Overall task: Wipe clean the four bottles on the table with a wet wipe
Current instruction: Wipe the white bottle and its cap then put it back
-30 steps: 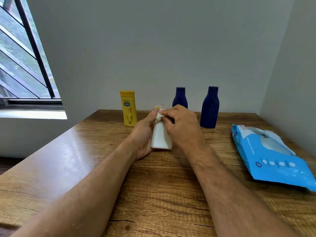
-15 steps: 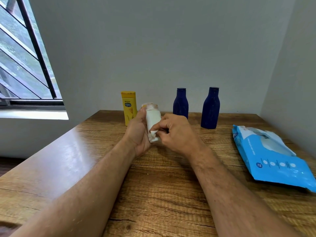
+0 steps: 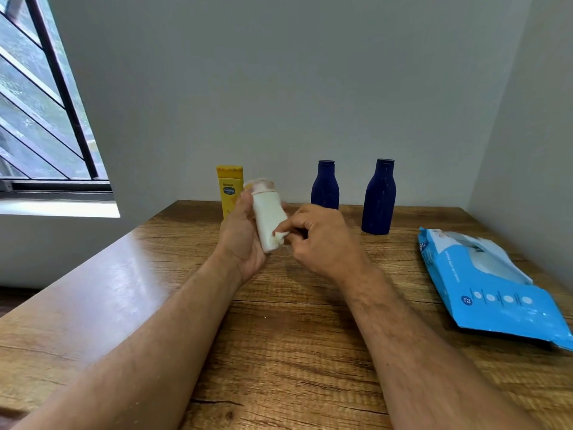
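the left hand has its grip curled round the white bottle, tilted above the wooden surface. the right hand pinches a wet wipe against its lower end. the yellow bottle and two blue bottles stand behind.

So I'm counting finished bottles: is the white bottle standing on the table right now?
No, the left hand holds the white bottle tilted above the table.
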Motion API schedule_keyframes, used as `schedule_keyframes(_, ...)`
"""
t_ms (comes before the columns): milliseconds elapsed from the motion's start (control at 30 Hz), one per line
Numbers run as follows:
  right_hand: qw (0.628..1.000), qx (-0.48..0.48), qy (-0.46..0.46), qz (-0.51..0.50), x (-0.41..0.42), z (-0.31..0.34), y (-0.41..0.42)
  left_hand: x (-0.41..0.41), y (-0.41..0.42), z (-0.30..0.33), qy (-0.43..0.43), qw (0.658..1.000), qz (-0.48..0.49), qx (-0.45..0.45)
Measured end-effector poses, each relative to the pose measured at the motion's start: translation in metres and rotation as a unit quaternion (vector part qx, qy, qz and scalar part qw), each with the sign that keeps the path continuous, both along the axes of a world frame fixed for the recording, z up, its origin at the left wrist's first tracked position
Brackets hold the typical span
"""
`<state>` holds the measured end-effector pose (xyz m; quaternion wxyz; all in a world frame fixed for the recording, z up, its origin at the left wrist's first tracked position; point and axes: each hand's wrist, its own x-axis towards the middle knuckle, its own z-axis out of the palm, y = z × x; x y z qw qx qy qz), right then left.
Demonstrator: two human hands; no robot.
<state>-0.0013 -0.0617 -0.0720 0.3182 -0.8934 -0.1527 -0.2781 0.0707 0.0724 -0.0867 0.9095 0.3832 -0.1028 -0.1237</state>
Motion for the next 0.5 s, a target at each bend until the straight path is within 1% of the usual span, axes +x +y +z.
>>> schedule_keyframes(67,1.0,-0.014,0.006,0.009,-0.001,0.0,0.0,0.002,0.0,-0.001,0.016,0.999,0.019,-0.024)
schedule_keyframes(133,1.0,-0.016,0.007,0.011,-0.002,0.001,0.0,0.0,0.0,0.0,0.022,0.999,0.018,-0.023)
schedule_keyframes(300,1.0,0.002,-0.019,-0.013,0.0,0.001,0.001,-0.011,-0.007,-0.002,0.013,0.997,-0.06,0.046)
schedule_keyframes(400,0.996,0.018,-0.058,-0.059,0.002,0.001,0.0,-0.014,-0.013,-0.005,0.008,0.993,-0.112,0.041)
schedule_keyframes(500,0.994,0.029,-0.081,-0.061,0.002,0.001,0.0,-0.013,-0.015,-0.003,-0.023,0.994,-0.105,0.014)
